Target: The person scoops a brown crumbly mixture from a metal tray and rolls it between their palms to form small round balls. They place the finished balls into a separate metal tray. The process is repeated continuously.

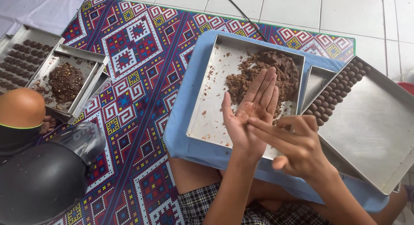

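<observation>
The right hand (288, 141) is smeared with motion blur, its fingers laid across the left hand (252, 110), so whatever lies between the palms cannot be seen. Both hands cover part of the brown dough (263, 72) in the middle tray (207, 117). The tray of dough balls (375, 134) runs off the right edge (its far corner is lost). A black helmet (39, 182) is cut by the bottom-left corner.

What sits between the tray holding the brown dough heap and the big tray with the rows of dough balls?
In the head view, a small empty metal tray sits tilted between the dough tray and the big tray, resting against both.
</observation>
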